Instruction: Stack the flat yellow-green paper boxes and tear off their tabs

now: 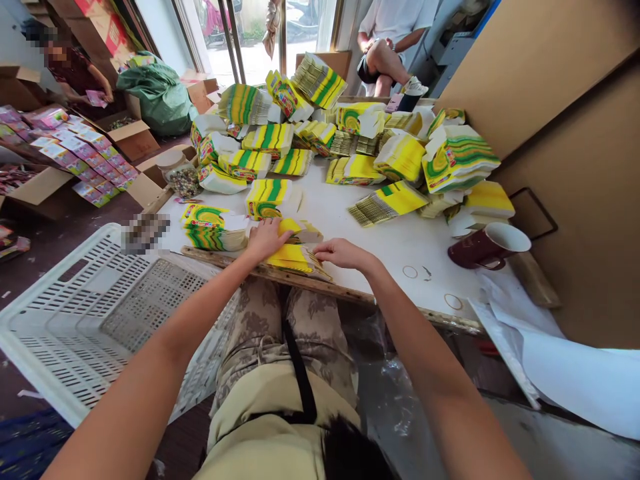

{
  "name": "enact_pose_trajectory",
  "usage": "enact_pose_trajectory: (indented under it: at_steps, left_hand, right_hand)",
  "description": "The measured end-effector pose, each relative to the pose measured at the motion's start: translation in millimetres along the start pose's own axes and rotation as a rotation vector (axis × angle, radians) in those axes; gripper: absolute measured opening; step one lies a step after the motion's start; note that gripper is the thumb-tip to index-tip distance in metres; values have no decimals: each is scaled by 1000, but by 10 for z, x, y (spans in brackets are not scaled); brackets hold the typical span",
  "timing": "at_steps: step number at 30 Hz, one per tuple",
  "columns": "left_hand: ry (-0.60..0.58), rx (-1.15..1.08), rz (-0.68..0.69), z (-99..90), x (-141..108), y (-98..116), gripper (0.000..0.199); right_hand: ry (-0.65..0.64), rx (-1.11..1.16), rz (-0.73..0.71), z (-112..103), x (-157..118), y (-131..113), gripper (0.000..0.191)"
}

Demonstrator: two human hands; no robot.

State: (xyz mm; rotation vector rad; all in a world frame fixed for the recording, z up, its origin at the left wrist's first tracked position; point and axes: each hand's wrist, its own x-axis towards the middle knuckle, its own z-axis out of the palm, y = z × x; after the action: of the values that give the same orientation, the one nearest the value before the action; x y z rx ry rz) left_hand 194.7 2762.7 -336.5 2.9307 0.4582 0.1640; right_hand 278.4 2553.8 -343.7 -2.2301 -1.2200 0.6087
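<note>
Yellow-and-green flattened cartons (293,257) lie stacked at the near edge of a white tabletop (323,200). Left to right: a white plastic crate (75,303), below table level; a thicker carton bundle (207,230); the left hand (265,240), palm down, fingers loosely spread over the stack's left end; the right hand (345,253), fingers curled at its right end (whether pinching, I cannot tell); a maroon mug (475,249).

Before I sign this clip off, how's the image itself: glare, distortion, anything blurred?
Head view: glare washes out the scene through the window; wide-angle stretching skews the crate and the near forearms; pixelation masks the head of the person at far left and a patch by the crate; the top right corner falls dark.
</note>
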Motion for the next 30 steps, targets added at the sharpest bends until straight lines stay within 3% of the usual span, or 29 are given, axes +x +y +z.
enact_pose_trajectory:
  at_steps: [5, 7, 14, 17, 30]
  left_hand:
    - [-5, 29, 8, -11, -20, 12, 51]
    - [-9, 33, 5, -9, -15, 11, 51]
    - [-11, 49, 14, -21, -26, 20, 51]
    - [-9, 59, 7, -27, -32, 28, 51]
    - [-10, 88, 37, -11, -48, 17, 50]
  right_hand:
    - [394, -216, 70, 53, 102, -21, 31]
    - [460, -286, 97, 108, 146, -29, 34]
    - [506, -441, 69, 178, 162, -26, 26]
    - [464, -477, 62, 145, 192, -49, 24]
    - [481, -440, 360, 193, 558, -160, 37]
